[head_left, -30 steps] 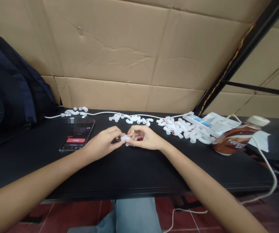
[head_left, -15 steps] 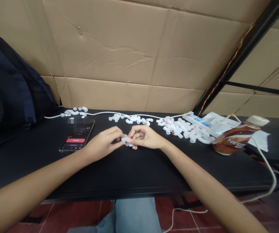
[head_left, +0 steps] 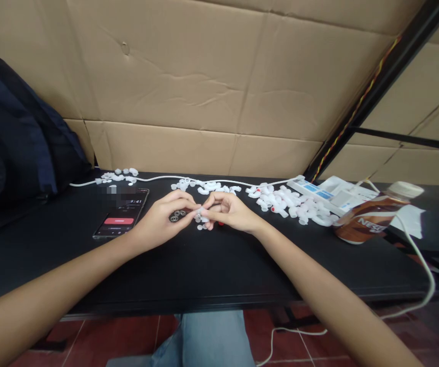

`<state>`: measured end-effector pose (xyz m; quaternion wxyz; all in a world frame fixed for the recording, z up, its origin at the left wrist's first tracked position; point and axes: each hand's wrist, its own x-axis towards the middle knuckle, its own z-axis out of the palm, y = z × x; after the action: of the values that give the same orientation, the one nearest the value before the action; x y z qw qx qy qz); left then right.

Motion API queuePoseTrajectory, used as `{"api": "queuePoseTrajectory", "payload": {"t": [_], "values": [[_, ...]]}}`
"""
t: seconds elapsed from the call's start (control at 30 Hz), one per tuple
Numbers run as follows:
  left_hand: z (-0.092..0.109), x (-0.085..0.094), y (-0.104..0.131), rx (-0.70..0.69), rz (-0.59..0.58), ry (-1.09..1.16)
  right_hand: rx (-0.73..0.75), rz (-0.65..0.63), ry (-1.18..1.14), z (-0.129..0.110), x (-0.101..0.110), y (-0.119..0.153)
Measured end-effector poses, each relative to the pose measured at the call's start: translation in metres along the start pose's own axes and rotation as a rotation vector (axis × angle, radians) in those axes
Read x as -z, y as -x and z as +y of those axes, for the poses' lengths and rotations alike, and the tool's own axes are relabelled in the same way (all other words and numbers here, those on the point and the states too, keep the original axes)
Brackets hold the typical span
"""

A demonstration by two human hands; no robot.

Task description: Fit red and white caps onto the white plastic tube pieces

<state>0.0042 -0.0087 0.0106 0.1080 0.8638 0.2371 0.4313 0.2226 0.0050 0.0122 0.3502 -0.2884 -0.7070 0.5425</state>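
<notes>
Over the middle of the black table, my left hand [head_left: 165,219] and my right hand [head_left: 232,213] meet fingertip to fingertip. Both are closed, pinching a small translucent white plastic fitting [head_left: 199,216] between them; fingers cover much of it. Several clear rings [head_left: 178,215] lie on the table by my left thumb. Just below the pinch are small white plastic pieces [head_left: 200,227]. A red bit [head_left: 221,224] peeks out under my right hand, mostly hidden.
White plastic fittings lie in a large pile [head_left: 284,201], a middle group [head_left: 211,187] and a left group [head_left: 115,177]. A phone [head_left: 118,221], a brown bottle [head_left: 370,216], a paper box [head_left: 330,193], a white cable [head_left: 158,178] and a dark backpack [head_left: 16,132] surround my hands.
Both hands have shifted slightly up and turned, still pinching the fitting. The clear rings by my left thumb and the red bit under my right hand now show.
</notes>
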Motion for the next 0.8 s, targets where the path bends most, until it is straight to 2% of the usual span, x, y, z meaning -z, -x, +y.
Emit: {"api": "queuePoseTrajectory", "payload": {"t": [0.2, 0.47, 0.6, 0.7, 0.8], "values": [[0.000, -0.001, 0.001, -0.038, -0.025, 0.041, -0.028, -0.018, 0.022, 0.001, 0.002, 0.000], [0.010, 0.002, -0.002, -0.041, -0.014, 0.045, -0.019, -0.013, 0.011, 0.003, 0.004, -0.002], [0.006, 0.003, -0.001, 0.102, -0.024, -0.069, 0.013, -0.009, -0.010, 0.001, 0.002, -0.001], [0.000, 0.002, 0.000, 0.229, -0.152, -0.144, 0.021, -0.008, -0.018, 0.001, 0.001, -0.001], [-0.004, 0.001, 0.000, 0.240, -0.212, -0.130, 0.019, -0.012, -0.021, 0.002, 0.001, -0.001]]}}
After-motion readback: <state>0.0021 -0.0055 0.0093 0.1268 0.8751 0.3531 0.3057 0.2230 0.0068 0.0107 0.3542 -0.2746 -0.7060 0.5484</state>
